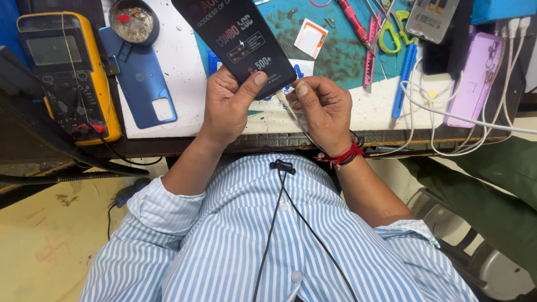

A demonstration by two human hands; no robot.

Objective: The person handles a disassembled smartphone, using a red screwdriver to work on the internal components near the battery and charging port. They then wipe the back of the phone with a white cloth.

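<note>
**Both hands on the dark phone at the near edge**

At the near edge of the surface (168, 72), my left hand (226, 106) is closed around the lower end of a dark phone (238, 42), thumb pressed across its face near the bottom corner. The phone leans away from me, its top end over the teal mat (335, 56). My right hand (324, 112) sits just to the right of that lower end, fingers curled, pinching a thin pale tool (288, 106) whose tip meets the phone's bottom edge. So the phone lies above and between the two hands, held by the left and touched by the tool in the right. A red thread band (341, 156) wraps the right wrist.

By my count: one dark phone in hand; one blue back cover (140, 78) lying flat to the left; one yellow multimeter (67, 72) beyond it at the far left; one round tin (134, 22) above the cover. To the right I see one pair of green-handled scissors (391, 33), one blue-handled tool (404, 78), one lilac power bank (478, 78) and several white cables (447, 114), which I cannot count exactly. One small white-and-orange packet (310, 38) rests on the mat.
</note>
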